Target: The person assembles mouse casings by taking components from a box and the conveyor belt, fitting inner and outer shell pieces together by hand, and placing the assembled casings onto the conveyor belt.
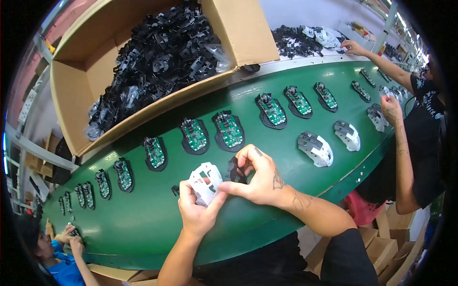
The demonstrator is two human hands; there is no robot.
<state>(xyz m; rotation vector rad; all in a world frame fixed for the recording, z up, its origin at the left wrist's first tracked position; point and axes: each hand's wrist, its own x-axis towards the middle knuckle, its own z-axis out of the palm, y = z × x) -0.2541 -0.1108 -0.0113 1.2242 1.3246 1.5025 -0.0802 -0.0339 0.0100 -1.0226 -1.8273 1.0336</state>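
My left hand (198, 212) grips a white computer-mouse top shell (206, 181) with cut-out openings, held above the green belt. In my right hand (257, 178) a small black plastic part (234, 170) is pinched, partly hidden by the fingers. My right thumb reaches across to the shell's edge. Another small black piece (175, 190) lies on the belt just left of my left hand. Beyond my hands stand mouse bases with green circuit boards, the closest being one base (229, 131) straight ahead.
The green belt (138, 214) curves across, carrying several circuit-board bases and, to the right, white-and-black mouse shells (316, 148). A large cardboard box (76, 88) of black plastic parts (162, 52) stands behind it. Co-workers' hands work at the far right (392, 110) and lower left (76, 244).
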